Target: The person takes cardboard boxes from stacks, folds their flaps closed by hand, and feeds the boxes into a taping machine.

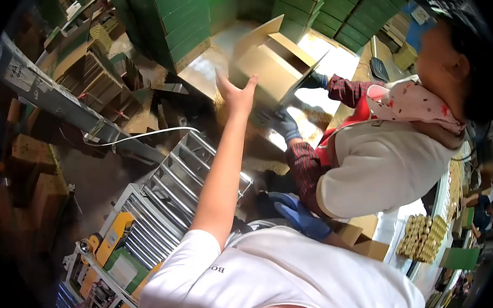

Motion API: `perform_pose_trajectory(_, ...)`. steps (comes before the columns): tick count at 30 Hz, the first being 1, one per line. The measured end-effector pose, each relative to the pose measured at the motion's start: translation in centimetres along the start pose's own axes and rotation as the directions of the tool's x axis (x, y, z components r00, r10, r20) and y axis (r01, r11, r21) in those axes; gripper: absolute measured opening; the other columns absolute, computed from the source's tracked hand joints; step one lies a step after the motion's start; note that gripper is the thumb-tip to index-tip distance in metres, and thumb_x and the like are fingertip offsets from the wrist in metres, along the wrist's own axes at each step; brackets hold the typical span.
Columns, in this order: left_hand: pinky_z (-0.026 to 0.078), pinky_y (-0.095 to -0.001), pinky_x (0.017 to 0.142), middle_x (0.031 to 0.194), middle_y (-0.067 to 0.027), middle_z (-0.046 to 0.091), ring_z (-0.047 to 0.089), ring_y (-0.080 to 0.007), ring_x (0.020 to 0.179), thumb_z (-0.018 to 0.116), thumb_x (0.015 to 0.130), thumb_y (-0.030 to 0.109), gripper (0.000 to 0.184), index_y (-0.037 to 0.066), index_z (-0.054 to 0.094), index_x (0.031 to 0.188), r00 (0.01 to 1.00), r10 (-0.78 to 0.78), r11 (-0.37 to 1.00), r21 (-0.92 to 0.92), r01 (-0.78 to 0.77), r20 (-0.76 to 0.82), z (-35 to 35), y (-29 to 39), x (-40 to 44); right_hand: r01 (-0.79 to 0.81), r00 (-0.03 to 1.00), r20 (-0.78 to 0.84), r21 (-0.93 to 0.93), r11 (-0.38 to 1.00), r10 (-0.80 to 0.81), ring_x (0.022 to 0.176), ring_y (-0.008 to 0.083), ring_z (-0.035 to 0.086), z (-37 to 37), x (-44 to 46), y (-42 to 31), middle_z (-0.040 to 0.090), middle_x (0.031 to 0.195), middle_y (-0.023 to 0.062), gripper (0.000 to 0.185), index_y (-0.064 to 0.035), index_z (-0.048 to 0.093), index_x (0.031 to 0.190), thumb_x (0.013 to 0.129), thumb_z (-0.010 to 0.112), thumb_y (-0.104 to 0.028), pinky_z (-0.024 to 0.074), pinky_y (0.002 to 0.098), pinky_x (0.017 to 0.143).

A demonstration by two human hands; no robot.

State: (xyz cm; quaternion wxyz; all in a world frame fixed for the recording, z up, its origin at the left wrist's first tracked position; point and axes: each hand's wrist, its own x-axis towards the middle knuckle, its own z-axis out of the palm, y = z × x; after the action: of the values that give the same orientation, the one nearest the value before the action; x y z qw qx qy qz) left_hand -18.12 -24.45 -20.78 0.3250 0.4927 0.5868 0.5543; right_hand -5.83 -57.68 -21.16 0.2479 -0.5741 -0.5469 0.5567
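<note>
My bare left hand reaches forward with thumb and fingers spread, at the near left side of an open cardboard box. Whether it touches the box I cannot tell. The box is tilted, its flaps up, between a co-worker's two gloved hands. Lower down, my right hand wears a blue glove and is low in front of my body, beside the co-worker's plaid sleeve. Its fingers look stretched out, with nothing visible in them; part of the forearm is hidden by my white shirt.
A co-worker stands close on the right. A roller conveyor lies at left, beside a grey metal beam. Green boxes are stacked behind. Stacked egg trays sit at right; flattened cardboard is at far left.
</note>
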Motion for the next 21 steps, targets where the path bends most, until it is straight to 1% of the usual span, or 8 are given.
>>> perform_pose_trajectory(3,0.023,-0.0429,0.122,0.165,-0.0254,0.015,0.02,-0.0342,0.153,0.085,0.081,0.035,0.125,0.0,-0.005,0.161,0.867,-0.286,0.74,-0.481,0.47,0.407,2.4,-3.1,0.9,0.197,0.976,-0.137,0.205,0.959,-0.171,0.141,0.0254,0.045,-0.6,2.6,-1.4,0.054,0.146,0.0152,0.05,-0.0008,0.048,0.146,0.099,0.06,-0.01,0.0316,0.0372,0.119)
perform_pose_trajectory(5,0.029,-0.0401,0.119,0.16,-0.0253,0.03,0.029,-0.0318,0.149,0.084,0.08,0.036,0.12,-0.003,0.003,0.16,0.815,-0.429,0.72,-0.397,0.569,0.39,5.1,-5.9,0.4,0.449,0.854,-0.319,0.052,0.892,-0.411,0.143,0.0298,0.042,-2.7,6.0,-1.7,0.047,0.151,0.0187,0.061,-0.0005,0.042,0.15,0.095,0.066,-0.008,0.0313,0.0397,0.119)
perform_pose_trajectory(9,0.028,-0.0402,0.12,0.162,-0.0254,0.025,0.029,-0.0338,0.149,0.086,0.078,0.039,0.126,-0.003,0.001,0.16,0.96,-0.281,0.921,-0.275,0.275,0.02,5.2,-6.5,2.5,0.439,0.495,-0.735,-0.25,0.863,-0.464,0.149,0.0334,0.031,-12.5,15.5,-7.4,0.026,0.163,0.0234,0.093,0.0017,0.018,0.16,0.088,0.076,-0.011,0.0258,0.0423,0.122)
perform_pose_trajectory(11,0.04,-0.0396,0.112,0.156,-0.0249,0.036,0.043,-0.0344,0.139,0.089,0.076,0.033,0.119,-0.001,0.012,0.16,0.986,-0.167,0.908,-0.388,0.16,0.015,4.3,-6.0,6.1,0.428,0.515,-0.761,-0.171,0.887,-0.395,0.15,0.0349,0.027,-18.4,19.9,-5.8,0.019,0.165,0.0227,0.115,0.0018,0.008,0.161,0.08,0.086,-0.021,0.0232,0.0428,0.123)
perform_pose_trajectory(13,0.049,-0.0367,0.102,0.151,-0.0188,0.045,0.055,-0.025,0.127,0.084,0.082,0.018,0.105,0.005,0.016,0.161,0.949,0.012,0.868,-0.473,0.147,0.317,3.8,-7.3,10.6,0.392,0.595,-0.704,-0.168,0.904,-0.389,0.152,0.0367,0.022,-23.6,24.6,-2.7,0.011,0.168,0.0223,0.13,0.001,0.001,0.162,0.073,0.092,-0.029,0.022,0.0423,0.123)
perform_pose_trajectory(14,0.055,-0.0304,0.088,0.123,-0.0119,0.068,0.067,-0.0186,0.103,0.083,0.081,0.011,0.072,0.0,0.048,0.143,0.943,0.052,0.95,-0.307,0.055,0.328,4.2,-7.5,11.6,0.377,0.657,-0.663,-0.123,0.918,-0.359,0.154,0.0345,0.016,-26.0,26.8,-1.2,0.008,0.168,0.0224,0.138,0.0009,0.0,0.162,0.067,0.095,-0.032,0.0205,0.0405,0.124)
perform_pose_trajectory(17,0.054,-0.0358,0.088,0.111,-0.0119,0.072,0.068,-0.0221,0.099,0.086,0.077,0.017,0.052,-0.001,0.066,0.121,0.946,0.031,0.966,-0.253,0.055,0.323,4.8,-6.9,11.3,0.438,0.642,-0.585,-0.252,0.863,-0.496,0.154,0.0287,0.02,-32.3,32.7,2.0,0.018,0.166,0.0225,0.123,0.0014,0.006,0.162,0.067,0.084,-0.012,0.0234,0.0373,0.123)
perform_pose_trajectory(21,0.055,-0.0344,0.085,0.103,-0.0096,0.074,0.07,-0.0218,0.092,0.081,0.081,0.009,0.036,-0.001,0.07,0.114,0.983,-0.003,0.931,-0.359,0.069,0.183,5.9,-6.2,9.7,0.451,0.862,-0.28,0.043,0.892,-0.423,0.132,0.0225,0.052,-35.9,34.7,-0.8,0.06,0.138,0.0152,0.071,0.0044,0.058,0.135,0.065,0.065,-0.004,0.0398,0.0326,0.113)
